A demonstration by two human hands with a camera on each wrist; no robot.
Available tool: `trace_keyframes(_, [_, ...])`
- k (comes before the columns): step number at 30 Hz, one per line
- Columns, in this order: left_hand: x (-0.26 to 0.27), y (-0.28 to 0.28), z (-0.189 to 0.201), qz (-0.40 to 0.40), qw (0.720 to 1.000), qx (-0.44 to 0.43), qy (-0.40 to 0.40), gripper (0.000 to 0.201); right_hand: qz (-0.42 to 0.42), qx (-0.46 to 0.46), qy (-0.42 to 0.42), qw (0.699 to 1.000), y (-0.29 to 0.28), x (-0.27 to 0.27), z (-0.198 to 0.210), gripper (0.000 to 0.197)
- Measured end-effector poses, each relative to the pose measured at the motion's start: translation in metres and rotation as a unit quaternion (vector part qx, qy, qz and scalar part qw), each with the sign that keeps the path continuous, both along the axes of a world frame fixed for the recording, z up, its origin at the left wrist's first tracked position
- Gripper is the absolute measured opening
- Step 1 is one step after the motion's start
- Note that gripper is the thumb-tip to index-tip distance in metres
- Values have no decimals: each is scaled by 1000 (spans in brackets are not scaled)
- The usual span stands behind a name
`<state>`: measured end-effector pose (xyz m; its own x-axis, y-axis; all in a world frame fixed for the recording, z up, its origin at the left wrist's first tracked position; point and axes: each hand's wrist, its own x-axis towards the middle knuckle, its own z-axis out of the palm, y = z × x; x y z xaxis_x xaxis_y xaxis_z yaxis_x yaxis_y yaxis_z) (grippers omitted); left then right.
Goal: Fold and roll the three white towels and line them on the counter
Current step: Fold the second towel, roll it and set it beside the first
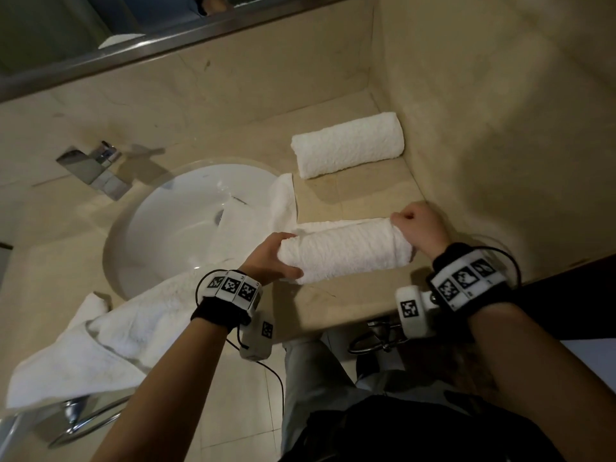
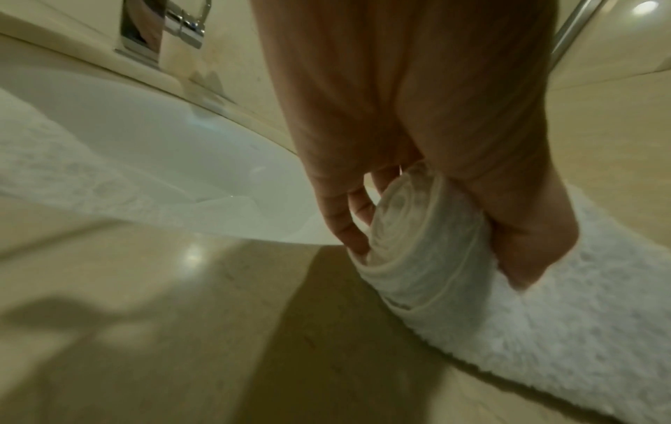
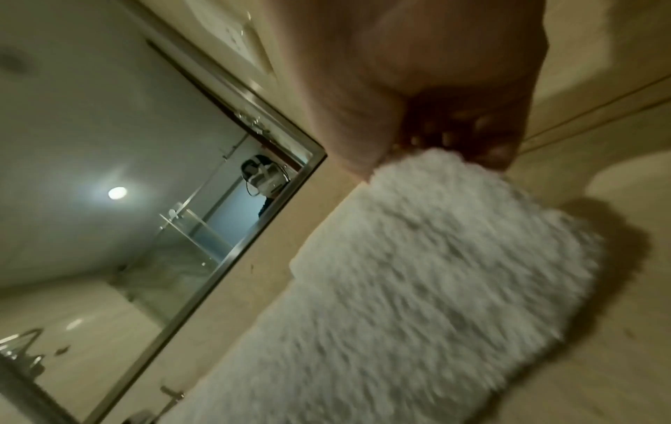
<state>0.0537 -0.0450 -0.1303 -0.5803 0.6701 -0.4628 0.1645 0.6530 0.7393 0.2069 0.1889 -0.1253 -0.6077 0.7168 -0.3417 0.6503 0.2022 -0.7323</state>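
One rolled white towel (image 1: 348,144) lies on the beige counter (image 1: 350,301) near the back right corner. A second white towel (image 1: 343,253) (image 2: 428,258) (image 3: 417,272), mostly rolled, lies nearer the front, and its loose tail (image 1: 283,203) runs left over the sink's rim. My left hand (image 1: 270,258) (image 2: 417,143) grips the roll's left end, thumb on the near side. My right hand (image 1: 416,225) (image 3: 417,100) curls over the roll's right end. A third towel (image 1: 110,331) lies unfolded at the front left, draped over the counter's edge.
A white oval sink (image 1: 180,228) (image 2: 145,160) is set in the counter's left half, with a chrome faucet (image 1: 91,168) behind it. A mirror (image 1: 100,25) (image 3: 109,172) runs along the back wall. A side wall (image 1: 500,128) closes the right. A metal ring holder (image 1: 373,338) hangs below the front edge.
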Motion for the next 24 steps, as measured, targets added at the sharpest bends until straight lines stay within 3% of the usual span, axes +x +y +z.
trace_keyframes(4, [-3, 2, -1, -6, 999, -34, 18, 92, -48, 72, -3, 996, -6, -6, -9, 34])
trace_keyframes(8, [-5, 8, -1, -44, 997, -48, 50, 59, -39, 32, 56, 997, -6, -3, -10, 5])
trace_keyframes(11, [-5, 6, -4, -43, 997, -45, 44, 68, -6, 52, 58, 997, -4, -2, -8, 11])
trace_keyframes(15, [-7, 0, -7, -18, 999, -33, 16, 80, -62, 64, 47, 995, -3, -1, -11, 19])
trace_keyframes(18, [-7, -5, -6, 39, 997, 44, -41, 64, -119, 1, 64, 991, -4, -5, -15, 23])
trace_keyframes(20, [-5, -7, -4, 145, 983, 93, -56, 37, -140, -49, 66, 987, -4, -8, -17, 20])
trace_keyframes(22, [-4, -5, -2, 221, 970, 97, -35, 17, -120, -41, 52, 991, -5, -10, -18, 12])
trace_keyframes(24, [-2, 1, -1, 215, 974, 61, 22, 18, -97, 8, 39, 994, -12, -11, -16, 14])
